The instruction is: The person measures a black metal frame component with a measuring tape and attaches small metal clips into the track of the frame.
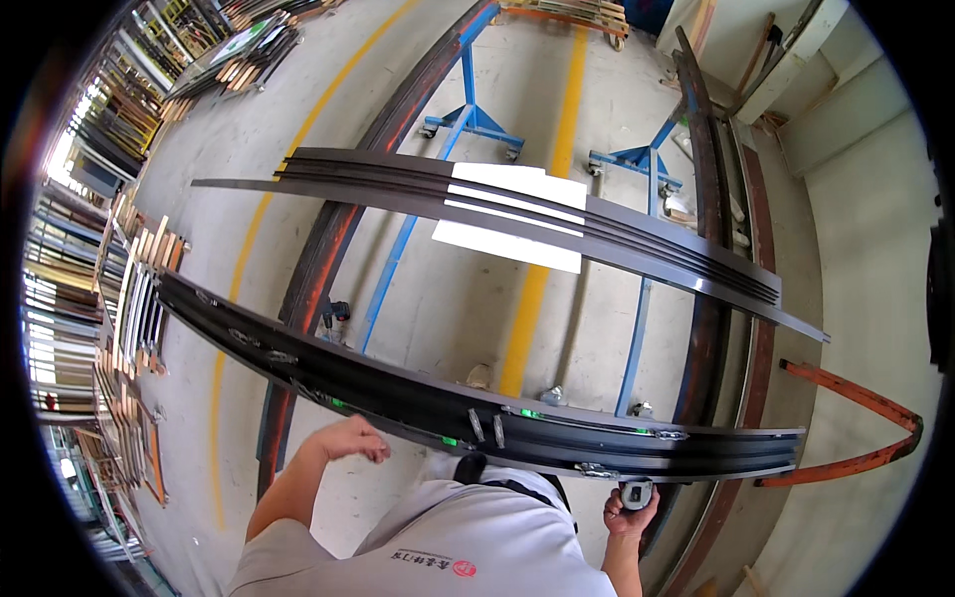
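Note:
My left hand (pixel 356 439) is closed, its fingers curled inward just off the near edge of a long dark metal profile (pixel 398 400). Whether anything is inside those fingers is hidden. A silver tape measure (pixel 637 495) sits in my right hand (pixel 625 517), held right by the profile's lower edge toward its right end. The profile lies crosswise in front of my body. Small metal fittings (pixel 499 431) and green pieces (pixel 450 441) show along its channel.
More long dark profiles (pixel 378 180), with white sheets (pixel 507 255) across them, lie farther off. Two dark beams (pixel 316 264) on blue wheeled stands (pixel 472 117) carry the profiles. Beyond are a drill (pixel 339 310), an orange bent bar (pixel 863 396) and racks of profiles (pixel 75 269) at left.

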{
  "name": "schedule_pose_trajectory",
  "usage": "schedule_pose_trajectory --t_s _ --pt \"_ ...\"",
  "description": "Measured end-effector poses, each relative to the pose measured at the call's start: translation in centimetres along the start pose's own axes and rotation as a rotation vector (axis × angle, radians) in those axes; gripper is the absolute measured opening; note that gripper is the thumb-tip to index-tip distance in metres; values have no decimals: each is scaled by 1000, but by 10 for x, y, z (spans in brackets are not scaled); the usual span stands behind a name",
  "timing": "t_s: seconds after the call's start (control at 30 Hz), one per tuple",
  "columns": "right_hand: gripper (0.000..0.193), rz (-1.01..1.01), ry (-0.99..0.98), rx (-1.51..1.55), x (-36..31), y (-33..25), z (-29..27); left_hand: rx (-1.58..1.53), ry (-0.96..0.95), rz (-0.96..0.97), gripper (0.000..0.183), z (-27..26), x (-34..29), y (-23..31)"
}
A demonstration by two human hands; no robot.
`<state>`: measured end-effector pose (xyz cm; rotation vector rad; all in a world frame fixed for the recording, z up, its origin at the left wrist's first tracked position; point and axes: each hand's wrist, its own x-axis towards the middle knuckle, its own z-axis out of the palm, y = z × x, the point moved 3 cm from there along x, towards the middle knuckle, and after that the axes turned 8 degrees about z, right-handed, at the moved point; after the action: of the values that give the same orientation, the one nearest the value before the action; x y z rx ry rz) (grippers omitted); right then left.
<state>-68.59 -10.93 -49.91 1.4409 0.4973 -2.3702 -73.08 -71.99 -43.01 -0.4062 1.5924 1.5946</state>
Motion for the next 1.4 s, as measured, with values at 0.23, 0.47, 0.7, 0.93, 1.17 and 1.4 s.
schedule_pose_trajectory --t_s 0.23,0.47,0.7,0.93,1.17,1.4 --pt "56 -127 200 87 -8 18 39 765 724 795 33 -140 155 291" --pt "59 -185 394 115 -18 38 52 1479 435 766 27 -195 282 327" --pt "56 -198 441 121 -5 42 46 1415 483 813 20 -202 286 328" --pt "56 -186 446 94 -10 41 52 1347 538 833 18 -202 284 319" --pt "56 -144 508 50 -17 41 49 1192 768 978 28 -182 260 314" --pt "30 -276 527 -42 -41 43 8 1025 490 1100 24 -76 193 261"
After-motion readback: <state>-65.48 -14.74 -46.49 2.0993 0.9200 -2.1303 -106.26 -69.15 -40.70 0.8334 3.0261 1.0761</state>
